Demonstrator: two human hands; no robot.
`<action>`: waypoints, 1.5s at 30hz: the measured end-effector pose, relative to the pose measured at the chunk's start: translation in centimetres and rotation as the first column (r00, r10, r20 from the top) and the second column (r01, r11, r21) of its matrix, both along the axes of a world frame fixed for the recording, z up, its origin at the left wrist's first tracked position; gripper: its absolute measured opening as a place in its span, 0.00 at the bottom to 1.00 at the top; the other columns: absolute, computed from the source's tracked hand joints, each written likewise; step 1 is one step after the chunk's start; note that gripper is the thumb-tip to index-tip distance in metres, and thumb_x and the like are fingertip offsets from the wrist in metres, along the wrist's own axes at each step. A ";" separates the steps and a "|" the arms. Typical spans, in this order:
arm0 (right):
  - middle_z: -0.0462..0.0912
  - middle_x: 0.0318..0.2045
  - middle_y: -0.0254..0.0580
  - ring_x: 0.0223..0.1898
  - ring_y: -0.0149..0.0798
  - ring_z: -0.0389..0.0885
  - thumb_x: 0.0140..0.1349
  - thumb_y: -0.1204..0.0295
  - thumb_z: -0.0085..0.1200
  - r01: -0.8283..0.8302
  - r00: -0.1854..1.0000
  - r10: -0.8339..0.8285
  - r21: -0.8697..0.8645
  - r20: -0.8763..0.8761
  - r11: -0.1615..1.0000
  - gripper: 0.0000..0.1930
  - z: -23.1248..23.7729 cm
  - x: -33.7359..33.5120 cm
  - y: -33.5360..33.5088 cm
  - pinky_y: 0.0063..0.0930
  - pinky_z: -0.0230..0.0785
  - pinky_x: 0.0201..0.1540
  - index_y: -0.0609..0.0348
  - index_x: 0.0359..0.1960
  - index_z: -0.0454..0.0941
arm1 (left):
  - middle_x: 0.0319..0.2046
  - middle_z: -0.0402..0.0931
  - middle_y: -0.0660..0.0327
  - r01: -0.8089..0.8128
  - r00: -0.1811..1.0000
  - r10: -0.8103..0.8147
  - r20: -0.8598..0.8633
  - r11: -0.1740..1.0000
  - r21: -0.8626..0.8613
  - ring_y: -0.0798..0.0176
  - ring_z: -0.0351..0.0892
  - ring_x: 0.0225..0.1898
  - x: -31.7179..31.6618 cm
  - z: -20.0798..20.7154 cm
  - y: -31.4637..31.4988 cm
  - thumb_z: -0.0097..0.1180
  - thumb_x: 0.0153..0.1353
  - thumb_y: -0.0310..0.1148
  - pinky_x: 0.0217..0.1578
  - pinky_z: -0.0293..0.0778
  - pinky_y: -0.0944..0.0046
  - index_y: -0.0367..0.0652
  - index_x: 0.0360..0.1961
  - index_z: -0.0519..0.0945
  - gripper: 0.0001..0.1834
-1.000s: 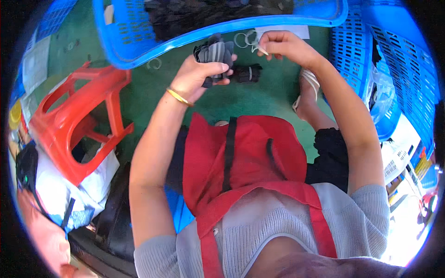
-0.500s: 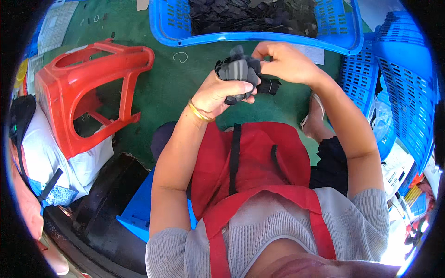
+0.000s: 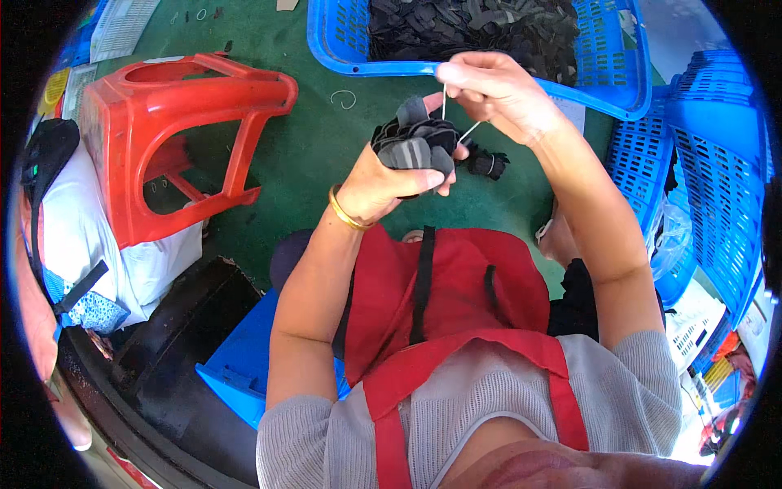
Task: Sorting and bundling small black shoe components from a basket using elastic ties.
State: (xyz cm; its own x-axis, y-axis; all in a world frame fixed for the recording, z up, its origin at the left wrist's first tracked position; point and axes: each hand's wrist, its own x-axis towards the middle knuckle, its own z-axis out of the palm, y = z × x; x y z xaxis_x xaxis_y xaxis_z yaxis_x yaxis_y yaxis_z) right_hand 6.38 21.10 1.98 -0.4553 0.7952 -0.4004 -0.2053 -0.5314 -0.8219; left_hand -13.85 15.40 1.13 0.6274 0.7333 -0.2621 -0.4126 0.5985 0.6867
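A bundle of flat black and grey pieces is gripped in my left hand, with its rounded ends fanned upward. My right hand pinches a thin white elastic band and holds it stretched away from the bundle's right side. The band's far loop is hidden behind the pieces and my fingers. Below my right hand, a smaller tied black bundle lies on the green floor.
Ahead stands a blue basket holding many loose black pieces. At left, a red plastic stool lies on its side against a white sack. Stacked blue crates rise at right. A loose band lies on the floor.
My right hand has drawn up and away from the bundle, and the white band now shows stretched between them. My left hand keeps its grip. The whole view has shifted slightly.
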 end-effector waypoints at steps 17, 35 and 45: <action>0.62 0.18 0.19 0.19 0.17 0.55 0.68 0.67 0.50 0.396 0.846 -0.240 0.261 -0.475 0.880 0.08 1.7 -0.5 3.1 0.18 0.50 0.21 0.56 0.33 0.75 | 0.39 0.78 0.51 0.023 0.976 0.009 0.218 0.990 -0.139 0.60 0.79 0.35 -1.0 -0.4 0.9 0.60 0.52 0.23 0.34 0.77 0.60 0.33 0.61 0.64 0.33; 0.81 0.31 0.40 0.32 0.43 0.82 0.61 0.59 0.55 -0.384 0.709 -0.303 0.708 0.638 0.593 0.18 1.1 -0.5 0.4 0.33 0.74 0.34 0.49 0.52 0.77 | 0.39 0.77 0.57 -0.119 0.990 0.094 -0.102 0.956 -0.269 0.61 0.81 0.37 0.9 -1.7 1.5 0.63 0.53 0.22 0.40 0.83 0.55 0.38 0.47 0.74 0.20; 0.83 0.41 0.45 0.42 0.50 0.81 0.66 0.60 0.45 -0.679 0.534 -0.126 0.513 0.836 0.525 0.17 -0.4 -1.1 -1.6 0.40 0.74 0.42 0.56 0.46 0.80 | 0.40 0.78 0.60 -0.027 0.998 -0.004 -0.062 0.874 -0.484 0.64 0.80 0.40 2.2 -2.2 0.8 0.61 0.53 0.21 0.40 0.81 0.58 0.42 0.45 0.76 0.16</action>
